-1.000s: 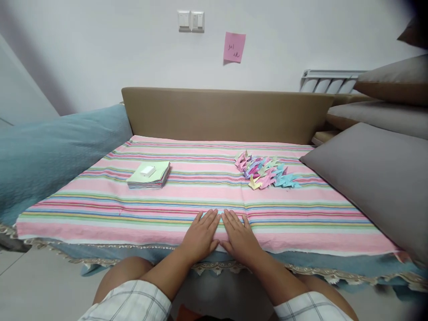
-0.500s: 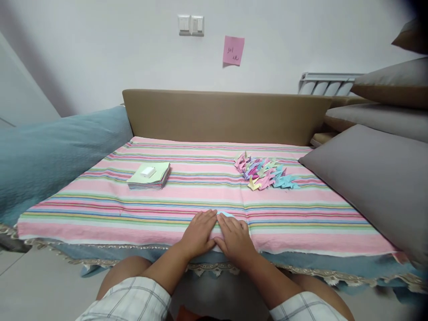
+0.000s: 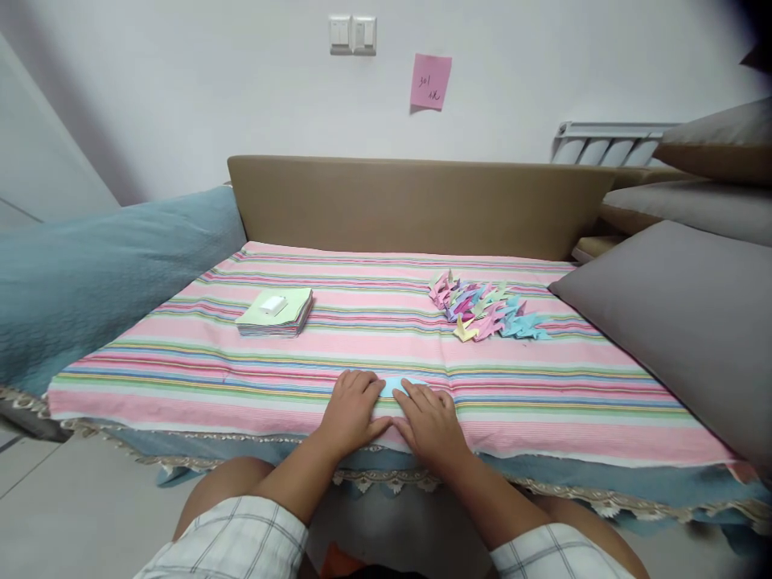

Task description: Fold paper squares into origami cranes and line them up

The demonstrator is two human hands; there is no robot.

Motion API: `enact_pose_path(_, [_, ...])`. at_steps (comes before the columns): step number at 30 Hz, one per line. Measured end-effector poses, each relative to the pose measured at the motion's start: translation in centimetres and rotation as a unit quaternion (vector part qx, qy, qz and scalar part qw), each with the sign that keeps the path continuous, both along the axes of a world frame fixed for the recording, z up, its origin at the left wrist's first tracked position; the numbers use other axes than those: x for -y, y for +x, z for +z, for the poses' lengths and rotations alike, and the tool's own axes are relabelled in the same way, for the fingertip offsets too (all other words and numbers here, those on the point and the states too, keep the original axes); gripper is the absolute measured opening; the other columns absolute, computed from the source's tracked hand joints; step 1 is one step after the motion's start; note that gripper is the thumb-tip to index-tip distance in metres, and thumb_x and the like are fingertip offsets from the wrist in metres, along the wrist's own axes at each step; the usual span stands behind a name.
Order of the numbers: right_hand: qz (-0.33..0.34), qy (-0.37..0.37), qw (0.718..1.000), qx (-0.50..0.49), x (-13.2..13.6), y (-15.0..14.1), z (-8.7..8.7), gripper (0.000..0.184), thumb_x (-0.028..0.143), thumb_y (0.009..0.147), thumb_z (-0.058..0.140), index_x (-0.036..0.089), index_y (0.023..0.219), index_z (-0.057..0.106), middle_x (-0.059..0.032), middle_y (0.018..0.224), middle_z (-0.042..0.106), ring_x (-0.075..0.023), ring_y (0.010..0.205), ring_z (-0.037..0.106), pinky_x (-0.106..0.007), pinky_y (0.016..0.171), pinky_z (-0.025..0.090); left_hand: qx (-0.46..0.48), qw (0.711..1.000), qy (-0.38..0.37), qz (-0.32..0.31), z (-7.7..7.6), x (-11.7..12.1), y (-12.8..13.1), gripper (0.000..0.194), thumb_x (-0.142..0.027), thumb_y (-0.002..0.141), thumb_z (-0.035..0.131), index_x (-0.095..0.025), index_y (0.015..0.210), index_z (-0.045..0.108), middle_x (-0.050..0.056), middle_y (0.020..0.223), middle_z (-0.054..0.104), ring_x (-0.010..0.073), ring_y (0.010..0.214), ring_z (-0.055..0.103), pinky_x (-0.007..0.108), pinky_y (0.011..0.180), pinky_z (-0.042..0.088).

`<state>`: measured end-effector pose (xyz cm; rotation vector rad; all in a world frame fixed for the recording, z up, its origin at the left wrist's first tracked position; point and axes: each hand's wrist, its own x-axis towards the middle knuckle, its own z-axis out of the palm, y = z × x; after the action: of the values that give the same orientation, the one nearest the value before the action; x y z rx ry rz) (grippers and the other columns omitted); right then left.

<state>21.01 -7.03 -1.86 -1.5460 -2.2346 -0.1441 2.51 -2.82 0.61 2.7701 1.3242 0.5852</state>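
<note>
A piece of light blue paper (image 3: 395, 386) lies on the striped cloth near the front edge, partly covered by my fingers. My left hand (image 3: 353, 410) rests palm down at its left side, fingers stretched out and tips touching the paper. From the right, my right hand (image 3: 431, 422) lies over the paper's other side, its fingers also extended. The two thumbs nearly meet below it. How the paper is folded cannot be made out under the hands.
A pile of colourful folded paper cranes (image 3: 486, 310) lies back right. Back left is a stack of paper squares (image 3: 274, 318) with a small white block (image 3: 273, 305) on top. A grey cushion (image 3: 675, 322) borders the right side, a blue covered armrest (image 3: 121, 265) the left.
My hands have moved slightly apart, so more of the light blue paper shows between them. The whole view has shifted a little.
</note>
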Motion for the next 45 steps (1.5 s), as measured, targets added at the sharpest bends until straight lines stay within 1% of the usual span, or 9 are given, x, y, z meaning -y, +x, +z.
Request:
enact_pose_path(5, [-0.041,0.017,0.998,-0.036,-1.4,1.0,0.5,0.026,0.030,0.090,0.046,0.028,0.110,0.063,-0.0072,0.130,0.051,-0.0246,0.114,0.045,-0.040,0.092,0.031,0.047,0.998,-0.038,-0.032,0.9,0.8,0.5,0.026,-0.040,0.079,0.059,-0.026,0.100,0.065,0.003,0.094,0.066,0.0219,0.095,0.057,0.055,0.107,0.016])
enact_pose_path(8, [-0.039,-0.007,0.998,-0.056,-2.0,1.4,0.6,0.024,0.025,0.090,0.047,0.027,0.106,0.065,-0.0065,0.109,0.061,-0.0206,0.098,0.051,-0.034,0.084,0.036,0.071,0.993,-0.070,-0.069,0.9,0.7,0.6,0.020,-0.028,0.084,0.050,-0.025,0.095,0.067,0.001,0.085,0.067,0.0179,0.087,0.058,0.050,0.105,0.024])
enact_pose_path(11, [-0.001,-0.016,0.998,-0.057,-2.5,1.5,0.4,0.026,0.021,0.090,0.046,0.027,0.106,0.065,-0.0047,0.104,0.063,-0.0186,0.096,0.052,-0.033,0.084,0.036,0.107,0.992,-0.043,-0.053,0.8,-0.1,0.6,0.031,-0.015,0.084,0.041,-0.021,0.104,0.065,0.006,0.099,0.068,0.0188,0.094,0.057,0.041,0.094,0.039])
enact_pose_path(13, [0.018,-0.019,0.998,-0.054,-2.7,1.6,0.2,0.027,0.020,0.090,0.046,0.027,0.108,0.065,-0.0042,0.108,0.063,-0.0185,0.099,0.052,-0.033,0.086,0.037,0.102,0.993,-0.016,-0.051,0.6,-0.7,0.6,0.039,-0.011,0.080,0.042,-0.022,0.112,0.062,0.007,0.117,0.063,0.0208,0.106,0.052,0.043,0.095,0.038])
enact_pose_path(19, [0.061,-0.023,0.996,-0.064,-3.0,2.3,0.5,0.029,0.020,0.090,0.044,0.027,0.110,0.064,-0.0039,0.117,0.061,-0.0191,0.107,0.050,-0.035,0.090,0.039,0.044,0.997,-0.055,-0.044,0.5,-0.8,0.7,0.036,-0.020,0.076,0.054,-0.032,0.108,0.064,0.000,0.121,0.062,0.0249,0.113,0.048,0.057,0.105,0.022])
enact_pose_path(26, [0.133,-0.055,0.986,-0.079,-3.2,3.4,1.3,0.029,0.025,0.088,0.047,0.023,0.113,0.062,-0.0059,0.119,0.062,-0.0188,0.106,0.052,-0.036,0.090,0.040,0.053,0.993,-0.088,-0.054,0.8,-1.0,0.4,0.035,-0.030,0.075,0.060,-0.030,0.109,0.064,0.003,0.122,0.062,0.0252,0.115,0.049,0.055,0.106,0.020])
enact_pose_path(34, [0.152,-0.064,0.982,-0.096,-3.1,3.6,1.8,0.030,0.028,0.086,0.050,0.022,0.113,0.061,-0.0051,0.119,0.062,-0.0182,0.108,0.052,-0.036,0.093,0.038,0.055,0.994,-0.085,-0.051,0.8,-1.5,0.3,0.022,-0.036,0.086,0.052,-0.030,0.100,0.067,0.002,0.116,0.065,0.0211,0.112,0.053,0.050,0.104,0.025])
enact_pose_path(40, [0.129,-0.061,0.984,-0.105,-3.3,3.2,1.5,0.027,0.036,0.086,0.053,0.022,0.106,0.064,-0.0055,0.115,0.064,-0.0189,0.103,0.054,-0.035,0.088,0.039,0.080,0.994,-0.068,-0.009,0.1,-1.4,1.1,0.023,-0.032,0.089,0.047,-0.026,0.097,0.067,0.003,0.110,0.069,0.0205,0.108,0.056,0.051,0.105,0.024])
enact_pose_path(45, [0.077,-0.052,0.988,-0.123,-3.7,2.3,0.9,0.021,0.030,0.090,0.048,0.023,0.095,0.067,-0.0034,0.107,0.067,-0.0172,0.098,0.056,-0.033,0.086,0.039,0.100,0.992,-0.073,-0.001,0.1,-1.2,1.2,0.017,-0.031,0.085,0.052,-0.027,0.094,0.066,0.002,0.108,0.069,0.0204,0.107,0.057,0.051,0.105,0.024])
